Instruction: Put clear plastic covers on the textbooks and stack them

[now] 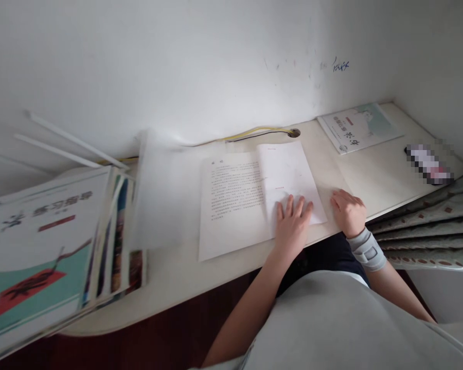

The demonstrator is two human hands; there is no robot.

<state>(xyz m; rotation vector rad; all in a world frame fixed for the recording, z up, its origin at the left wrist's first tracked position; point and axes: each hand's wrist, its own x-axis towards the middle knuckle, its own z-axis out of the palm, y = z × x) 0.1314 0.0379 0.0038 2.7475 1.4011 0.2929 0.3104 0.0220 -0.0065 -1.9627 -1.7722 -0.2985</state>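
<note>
My left hand (292, 221) lies flat with fingers spread on the lower edge of a nearly blank white sheet (287, 172). That sheet overlaps a printed sheet of text (231, 198) to its left. My right hand (348, 209) rests on the white desk (374, 177) just right of the papers, fingers curled under, with a grey wrist band (367, 249) below it. Nothing shows in that hand.
A stack of books with a teal and red cover (42, 246) sits at the left. A translucent plastic sleeve (165, 190) lies beside it. A thin booklet (358, 127) lies at the back right, a blurred dark object (428, 164) near it. Yellow and black cables (254, 132) run into a desk hole.
</note>
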